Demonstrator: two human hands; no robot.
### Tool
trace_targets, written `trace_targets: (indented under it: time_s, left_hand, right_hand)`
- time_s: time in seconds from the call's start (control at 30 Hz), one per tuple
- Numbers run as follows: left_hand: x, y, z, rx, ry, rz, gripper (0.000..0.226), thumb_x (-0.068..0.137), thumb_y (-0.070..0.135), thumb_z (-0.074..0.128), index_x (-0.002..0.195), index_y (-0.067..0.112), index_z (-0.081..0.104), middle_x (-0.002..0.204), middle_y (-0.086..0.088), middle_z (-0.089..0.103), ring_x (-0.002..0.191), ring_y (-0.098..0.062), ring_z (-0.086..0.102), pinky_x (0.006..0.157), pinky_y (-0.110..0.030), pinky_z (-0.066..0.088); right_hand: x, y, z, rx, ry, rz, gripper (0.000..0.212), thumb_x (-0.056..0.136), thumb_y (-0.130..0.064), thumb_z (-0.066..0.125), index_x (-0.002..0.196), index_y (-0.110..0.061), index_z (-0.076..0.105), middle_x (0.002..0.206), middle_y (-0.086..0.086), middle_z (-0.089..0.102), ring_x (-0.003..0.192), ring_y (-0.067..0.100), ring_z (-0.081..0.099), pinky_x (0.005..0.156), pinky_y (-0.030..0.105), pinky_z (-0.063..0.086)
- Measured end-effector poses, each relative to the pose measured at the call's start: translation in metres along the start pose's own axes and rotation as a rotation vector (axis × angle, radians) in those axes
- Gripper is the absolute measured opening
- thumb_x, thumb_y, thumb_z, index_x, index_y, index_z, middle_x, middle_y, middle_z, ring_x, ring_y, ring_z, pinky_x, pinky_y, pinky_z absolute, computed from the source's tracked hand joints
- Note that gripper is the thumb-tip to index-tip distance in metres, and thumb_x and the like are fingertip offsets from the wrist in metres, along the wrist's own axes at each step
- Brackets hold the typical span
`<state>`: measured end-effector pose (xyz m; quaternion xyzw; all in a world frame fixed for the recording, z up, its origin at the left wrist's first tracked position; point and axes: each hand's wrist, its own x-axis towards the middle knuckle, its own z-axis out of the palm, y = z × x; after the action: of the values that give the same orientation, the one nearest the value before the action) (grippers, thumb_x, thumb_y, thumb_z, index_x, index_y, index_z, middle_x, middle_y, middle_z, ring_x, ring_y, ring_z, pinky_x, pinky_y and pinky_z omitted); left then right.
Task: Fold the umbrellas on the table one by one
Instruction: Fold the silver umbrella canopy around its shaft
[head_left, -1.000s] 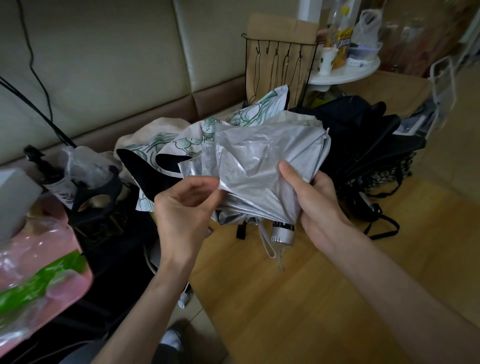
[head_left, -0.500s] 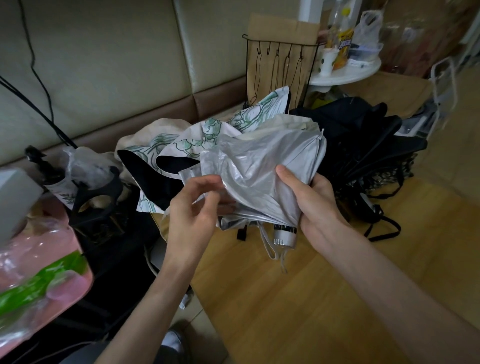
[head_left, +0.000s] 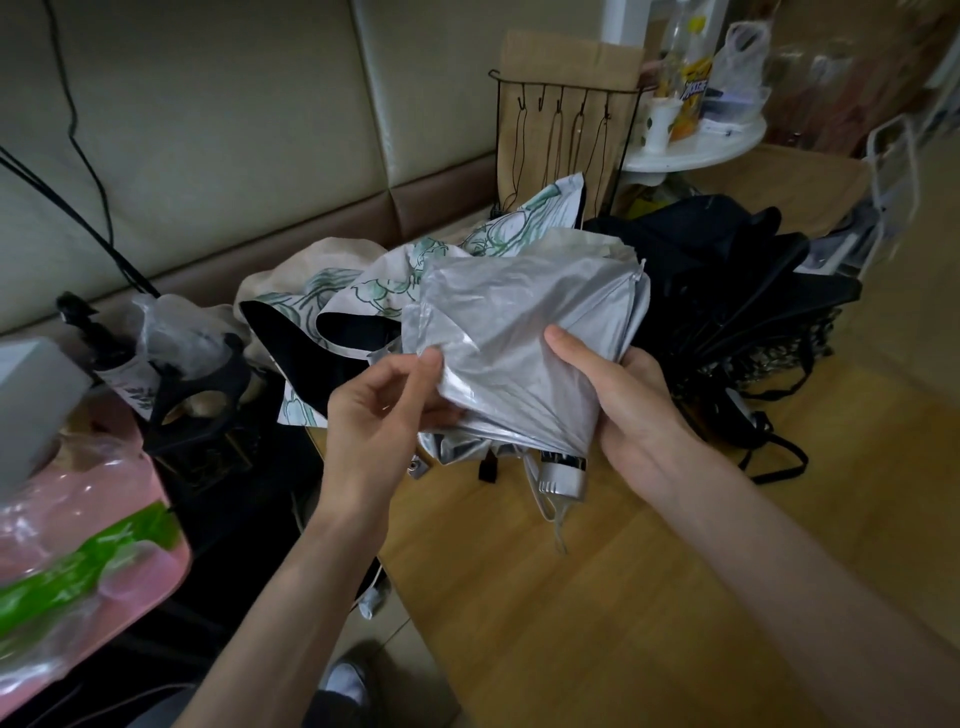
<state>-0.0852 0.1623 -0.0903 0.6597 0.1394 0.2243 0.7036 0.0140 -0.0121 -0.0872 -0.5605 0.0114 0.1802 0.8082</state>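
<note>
Umbrella (head_left: 519, 332): silver, half gathered, held above the tabletop (head_left: 623, 597) between both hands; canopy loose and crumpled.
Left hand (head_left: 384, 410): pinching the edge of one canopy panel between thumb and forefinger, other fingers curled behind.
Right hand (head_left: 628, 405): wrapped round the gathered bundle just above the handle (head_left: 563, 470), thumb laid flat across the fabric.
Handle: silver cap poking out just below the right hand, cord (head_left: 550, 514) dangling from it toward the tabletop.
Strap (head_left: 415, 467): snap tab hanging just below the left hand, free of the folds.
Step in hand: by the look of it, pleating the panels one at a time before wrapping.
Pull: draw the pinched panel outward from the left hand until taut, so that the crease falls along a rib and not across the cloth.
Lay: fold that panel flat toward the right thumb, always the same way round.
Anchor: lift the right thumb only briefly, then press it back over each new pleat; otherwise the slick fabric will probably spring loose.
Turn: rotate the bundle within the right hand rather than reaching round with the left.
Risk: strap trapped under a pleat; best left hanging outside until the final wrap and snap.
Waiting: floral umbrella (head_left: 384, 291) beyond the left hand, black umbrella (head_left: 727, 270) beyond the right hand, both apparently unfolded.
</note>
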Motion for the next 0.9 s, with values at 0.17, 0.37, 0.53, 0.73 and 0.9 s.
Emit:
trace_targets:
  time_s: [0.17,0.37,0.53,0.73,0.9]
  left_hand:
    - [-0.002,0.004,0.003,0.029,-0.032,-0.092,0.039,0.102,0.042,0.062,0.085,0.007,0.071,0.071,-0.006,0.066,0.068,-0.021,0.067,0.068,-0.034,0.061]
    - [-0.001,0.004,-0.001,0.034,-0.037,-0.082,0.027,0.094,0.025,0.077,0.09,0.0,0.068,0.089,-0.02,0.076,0.078,-0.034,0.077,0.07,-0.033,0.062]
    - [0.002,0.001,-0.009,0.023,-0.019,-0.079,0.038,0.071,0.036,0.087,0.078,0.012,0.059,0.071,-0.01,0.069,0.072,-0.027,0.071,0.074,-0.035,0.063]
    - [0.007,0.005,-0.021,0.024,-0.056,-0.088,0.052,0.066,0.028,0.089,0.11,0.004,0.074,0.081,-0.013,0.077,0.072,-0.021,0.074,0.073,-0.025,0.061]
    - [0.008,0.009,-0.026,0.065,-0.06,-0.064,0.037,0.071,0.019,0.087,0.106,0.009,0.079,0.093,-0.016,0.079,0.08,-0.023,0.077,0.075,-0.023,0.061]
  right_hand:
    - [-0.001,-0.003,0.003,-0.001,0.017,0.025,0.032,0.082,-0.021,0.09,0.11,-0.012,0.077,0.103,0.005,0.082,0.096,0.021,0.08,0.093,0.041,0.062]
    - [0.001,-0.003,0.002,0.018,0.039,0.019,0.034,0.083,-0.016,0.088,0.114,-0.011,0.076,0.103,0.005,0.082,0.097,0.022,0.08,0.086,0.037,0.063]
    - [0.002,-0.002,0.002,0.027,0.05,0.012,0.038,0.083,-0.018,0.089,0.118,-0.011,0.075,0.105,0.005,0.082,0.098,0.022,0.079,0.092,0.039,0.062]
    - [0.003,-0.003,0.002,0.037,0.059,0.013,0.037,0.084,-0.019,0.088,0.117,-0.013,0.074,0.103,0.004,0.082,0.096,0.021,0.08,0.091,0.04,0.063]
    - [0.006,-0.003,-0.003,0.045,0.07,0.016,0.046,0.082,-0.021,0.09,0.123,-0.013,0.072,0.107,0.005,0.081,0.1,0.023,0.079,0.097,0.045,0.061]
